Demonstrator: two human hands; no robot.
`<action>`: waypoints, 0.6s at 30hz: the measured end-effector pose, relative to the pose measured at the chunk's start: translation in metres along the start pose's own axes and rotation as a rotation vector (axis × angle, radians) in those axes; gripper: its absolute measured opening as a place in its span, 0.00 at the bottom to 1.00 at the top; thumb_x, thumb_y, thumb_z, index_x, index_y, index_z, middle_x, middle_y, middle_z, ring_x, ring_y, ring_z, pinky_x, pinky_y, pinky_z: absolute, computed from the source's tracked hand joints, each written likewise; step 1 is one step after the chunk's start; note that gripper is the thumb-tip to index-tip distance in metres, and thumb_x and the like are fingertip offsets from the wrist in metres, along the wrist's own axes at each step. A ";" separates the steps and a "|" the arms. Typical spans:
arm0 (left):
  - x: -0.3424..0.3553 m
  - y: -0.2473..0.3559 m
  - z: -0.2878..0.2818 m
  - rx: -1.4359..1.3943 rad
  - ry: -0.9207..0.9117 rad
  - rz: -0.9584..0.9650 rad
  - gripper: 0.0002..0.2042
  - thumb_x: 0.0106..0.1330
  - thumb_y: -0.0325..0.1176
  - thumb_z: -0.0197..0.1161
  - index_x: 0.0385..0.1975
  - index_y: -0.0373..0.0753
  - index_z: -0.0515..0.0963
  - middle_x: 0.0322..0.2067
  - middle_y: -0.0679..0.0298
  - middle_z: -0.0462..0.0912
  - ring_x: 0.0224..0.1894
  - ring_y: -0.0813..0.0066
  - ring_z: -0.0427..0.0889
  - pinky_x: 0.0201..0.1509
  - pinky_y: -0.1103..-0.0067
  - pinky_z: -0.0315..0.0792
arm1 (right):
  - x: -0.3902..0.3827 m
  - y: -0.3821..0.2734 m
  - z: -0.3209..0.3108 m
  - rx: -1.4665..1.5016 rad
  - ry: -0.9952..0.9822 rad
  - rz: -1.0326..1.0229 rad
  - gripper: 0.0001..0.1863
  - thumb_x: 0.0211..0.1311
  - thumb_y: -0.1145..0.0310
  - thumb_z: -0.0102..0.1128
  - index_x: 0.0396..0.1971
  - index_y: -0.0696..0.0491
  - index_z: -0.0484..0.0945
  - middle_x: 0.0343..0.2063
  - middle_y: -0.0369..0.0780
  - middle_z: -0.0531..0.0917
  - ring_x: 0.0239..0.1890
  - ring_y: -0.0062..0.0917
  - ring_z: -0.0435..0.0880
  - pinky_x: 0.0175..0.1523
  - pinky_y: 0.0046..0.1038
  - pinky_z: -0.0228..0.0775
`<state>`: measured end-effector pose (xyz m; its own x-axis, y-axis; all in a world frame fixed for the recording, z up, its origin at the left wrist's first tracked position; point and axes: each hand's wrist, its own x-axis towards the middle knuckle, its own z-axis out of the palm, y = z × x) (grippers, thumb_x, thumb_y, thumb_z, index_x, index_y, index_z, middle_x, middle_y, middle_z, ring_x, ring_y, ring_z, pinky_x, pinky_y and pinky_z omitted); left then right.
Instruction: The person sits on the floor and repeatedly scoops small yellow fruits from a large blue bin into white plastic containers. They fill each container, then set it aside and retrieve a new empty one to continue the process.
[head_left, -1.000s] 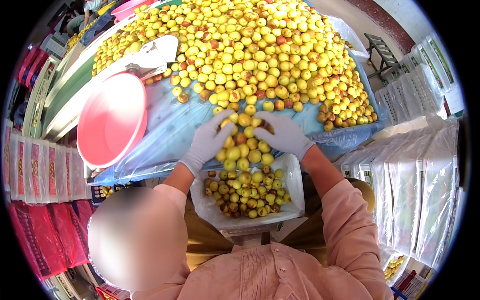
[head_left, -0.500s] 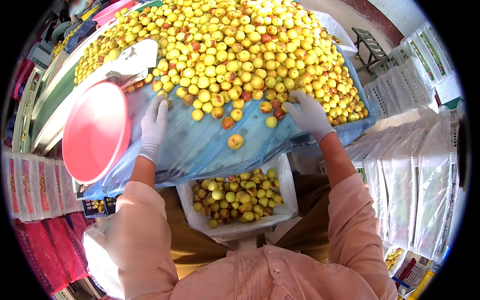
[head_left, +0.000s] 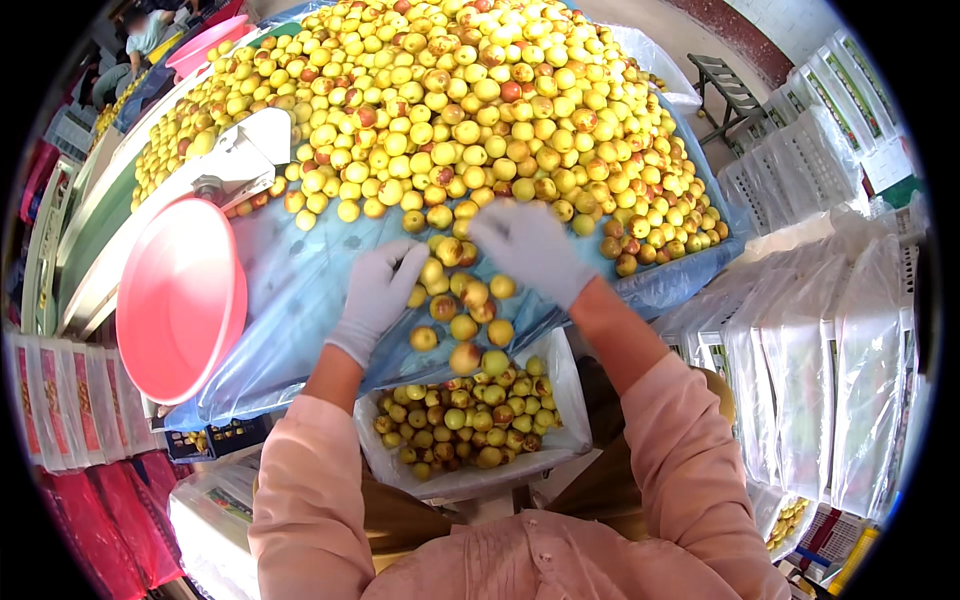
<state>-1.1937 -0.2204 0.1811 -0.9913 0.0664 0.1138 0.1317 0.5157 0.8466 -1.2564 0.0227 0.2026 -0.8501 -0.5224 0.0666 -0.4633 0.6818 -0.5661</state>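
Note:
My left hand [head_left: 380, 295], in a white glove, has loosely bent fingers beside yellow, red-blotched fruit [head_left: 442, 307] strung out toward the table's near edge. My right hand [head_left: 525, 250], gloved and slightly blurred, reaches over that group from the right, fingers apart and partly curved at the heap [head_left: 470, 100]. Neither hand visibly grips a piece. The fruit lies on a blue plastic sheet [head_left: 290, 300]. Beneath the edge, between my legs, a white lined crate [head_left: 563, 395] contains more fruit, partly hidden by the sheet.
A pink basin [head_left: 180, 300] stands left beside a white conveyor frame [head_left: 255, 145]. Stacked plastic-wrapped crates [head_left: 790, 370] line the right, with a metal chair [head_left: 725, 95] behind. Red wrapped crates [head_left: 110, 520] sit lower left. A person [head_left: 140, 45] is at the far upper left.
Half a second ago my hands were wide apart at the heap; now they are closer together, with a group of fruit drawn toward the near edge. The earlier handful has left the edge.

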 end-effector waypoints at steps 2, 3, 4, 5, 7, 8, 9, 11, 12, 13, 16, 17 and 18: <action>-0.014 -0.006 -0.002 0.013 0.008 0.025 0.12 0.73 0.38 0.63 0.40 0.34 0.84 0.35 0.53 0.86 0.38 0.59 0.85 0.45 0.71 0.77 | 0.036 0.019 -0.013 -0.074 0.265 0.048 0.10 0.67 0.62 0.59 0.40 0.50 0.85 0.38 0.41 0.87 0.47 0.41 0.85 0.50 0.41 0.77; -0.017 -0.012 0.004 -0.023 0.051 0.062 0.12 0.73 0.36 0.63 0.40 0.33 0.84 0.35 0.52 0.86 0.39 0.58 0.85 0.46 0.71 0.77 | 0.049 0.030 -0.015 -0.199 0.314 -0.011 0.09 0.66 0.63 0.59 0.38 0.50 0.85 0.38 0.40 0.87 0.46 0.40 0.85 0.50 0.40 0.77; -0.016 -0.011 0.008 -0.041 0.060 0.055 0.12 0.73 0.36 0.63 0.40 0.32 0.84 0.36 0.52 0.86 0.40 0.58 0.85 0.47 0.71 0.77 | 0.061 0.040 -0.017 -0.327 0.370 -0.066 0.08 0.65 0.64 0.60 0.37 0.50 0.84 0.37 0.40 0.87 0.46 0.38 0.86 0.50 0.40 0.77; -0.016 -0.010 0.013 -0.059 0.067 0.049 0.12 0.73 0.36 0.63 0.40 0.32 0.84 0.36 0.52 0.86 0.40 0.58 0.85 0.48 0.72 0.77 | 0.068 0.051 -0.017 -0.458 0.424 -0.119 0.07 0.65 0.65 0.60 0.36 0.49 0.84 0.37 0.39 0.87 0.45 0.37 0.86 0.49 0.39 0.78; -0.021 -0.014 0.013 -0.119 0.091 -0.040 0.11 0.73 0.35 0.63 0.41 0.32 0.85 0.38 0.53 0.87 0.41 0.59 0.85 0.49 0.72 0.77 | 0.091 0.036 0.000 -0.670 0.253 0.010 0.08 0.63 0.66 0.62 0.41 0.49 0.83 0.39 0.37 0.87 0.47 0.33 0.86 0.50 0.36 0.78; -0.024 -0.014 0.013 -0.114 0.108 -0.030 0.11 0.72 0.34 0.63 0.42 0.33 0.85 0.38 0.53 0.87 0.41 0.60 0.85 0.50 0.72 0.77 | 0.097 0.030 0.007 -0.724 0.198 0.071 0.10 0.64 0.66 0.62 0.44 0.49 0.83 0.39 0.37 0.88 0.48 0.33 0.85 0.51 0.36 0.78; -0.026 -0.012 0.014 -0.113 0.128 -0.018 0.10 0.72 0.34 0.63 0.42 0.33 0.85 0.38 0.54 0.87 0.41 0.61 0.86 0.50 0.72 0.77 | 0.101 0.029 0.010 -0.704 0.183 0.097 0.09 0.64 0.67 0.60 0.42 0.48 0.83 0.38 0.38 0.88 0.47 0.34 0.86 0.50 0.37 0.78; -0.024 -0.008 0.018 -0.088 0.163 0.036 0.09 0.71 0.33 0.63 0.42 0.35 0.85 0.38 0.54 0.87 0.41 0.61 0.85 0.50 0.72 0.77 | 0.105 0.031 0.009 -0.664 0.155 0.150 0.08 0.64 0.68 0.57 0.40 0.48 0.83 0.35 0.40 0.88 0.44 0.37 0.86 0.48 0.39 0.78; -0.026 -0.006 0.021 -0.059 0.183 0.071 0.09 0.71 0.33 0.64 0.42 0.35 0.85 0.38 0.55 0.87 0.41 0.60 0.85 0.49 0.72 0.77 | 0.105 0.029 0.006 -0.630 0.124 0.173 0.09 0.65 0.66 0.57 0.42 0.48 0.83 0.37 0.40 0.88 0.45 0.36 0.86 0.49 0.39 0.78; -0.028 -0.004 0.024 -0.030 0.204 0.106 0.08 0.70 0.32 0.64 0.42 0.36 0.85 0.38 0.55 0.87 0.41 0.59 0.85 0.49 0.71 0.77 | 0.107 0.028 0.002 -0.596 0.093 0.196 0.11 0.67 0.64 0.57 0.45 0.48 0.83 0.40 0.39 0.88 0.45 0.35 0.86 0.50 0.38 0.79; -0.039 0.006 0.032 0.196 0.156 0.236 0.07 0.67 0.31 0.67 0.40 0.38 0.85 0.37 0.56 0.86 0.40 0.55 0.84 0.50 0.69 0.77 | 0.097 0.023 -0.004 -0.427 0.022 0.225 0.15 0.66 0.58 0.56 0.46 0.48 0.83 0.40 0.40 0.89 0.45 0.36 0.88 0.49 0.40 0.80; -0.046 0.010 0.034 0.124 0.099 0.206 0.06 0.64 0.31 0.68 0.39 0.39 0.85 0.36 0.57 0.86 0.42 0.53 0.83 0.52 0.66 0.77 | 0.091 0.020 -0.003 -0.360 0.001 0.227 0.16 0.65 0.56 0.56 0.46 0.49 0.84 0.39 0.41 0.89 0.44 0.37 0.88 0.48 0.41 0.80; -0.052 0.016 0.039 0.170 0.100 0.261 0.07 0.64 0.31 0.68 0.39 0.39 0.85 0.35 0.58 0.86 0.43 0.53 0.83 0.52 0.66 0.76 | 0.082 0.016 -0.001 -0.355 0.017 0.200 0.17 0.64 0.56 0.57 0.45 0.49 0.84 0.39 0.42 0.89 0.44 0.37 0.88 0.48 0.42 0.81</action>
<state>-1.1404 -0.1821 0.1689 -0.9179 0.1351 0.3730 0.3704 0.6284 0.6840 -1.3341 -0.0090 0.2002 -0.9350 -0.3547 -0.0012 -0.3431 0.9051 -0.2510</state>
